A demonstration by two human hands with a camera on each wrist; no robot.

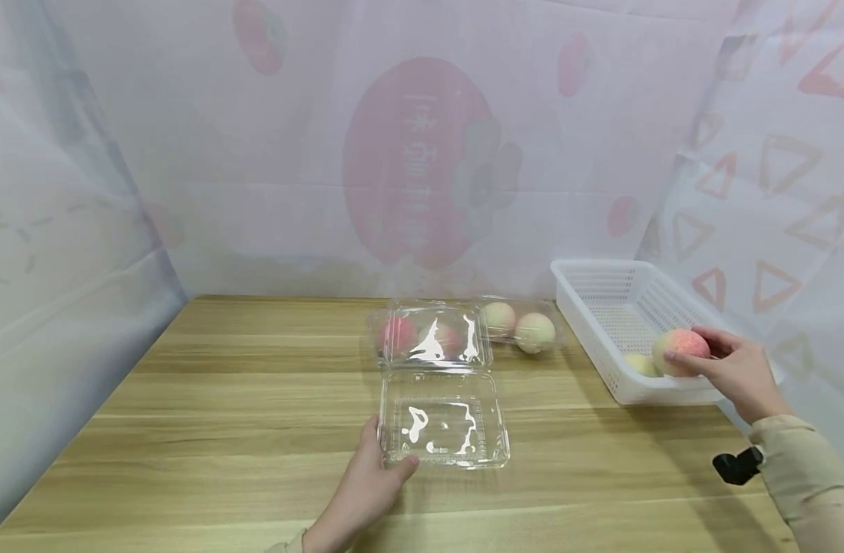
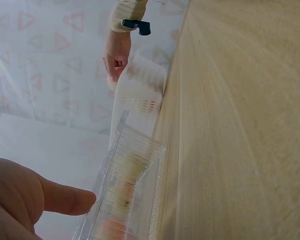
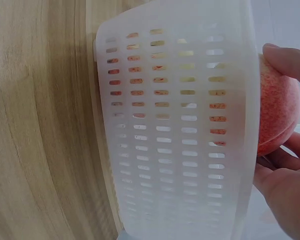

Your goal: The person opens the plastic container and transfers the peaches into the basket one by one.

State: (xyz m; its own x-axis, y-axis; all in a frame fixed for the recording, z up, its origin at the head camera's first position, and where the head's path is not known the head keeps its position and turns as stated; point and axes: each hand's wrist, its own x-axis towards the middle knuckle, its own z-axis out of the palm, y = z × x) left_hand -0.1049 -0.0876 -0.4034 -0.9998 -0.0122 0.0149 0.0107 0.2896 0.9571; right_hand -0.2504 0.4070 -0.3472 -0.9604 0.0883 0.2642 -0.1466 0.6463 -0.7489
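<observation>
**Two hands, one peach lifted at the basket**

Right hand (image 1: 736, 369) at 3 o'clock of the table (image 1: 221, 430), fingers curled round a pink-yellow peach (image 1: 679, 351), holding it at the near rim of the white slotted basket (image 1: 601, 296). A paler fruit (image 1: 640, 363) lies in the basket just beside it, toward 9 o'clock.

Left hand (image 1: 362, 491) at 6 o'clock, thumb and fingers lightly curled against the near left corner of the open clear clamshell (image 1: 444, 418); tray bare inside.

Beyond it, at 12 o'clock, a closed clamshell (image 1: 431, 336) holds reddish fruit. Another clear tray (image 1: 521, 326) with two peaches sits between that one and the basket.

Wrist views: peach pressed by fingertips (image 3: 290, 62) behind the basket wall.
</observation>
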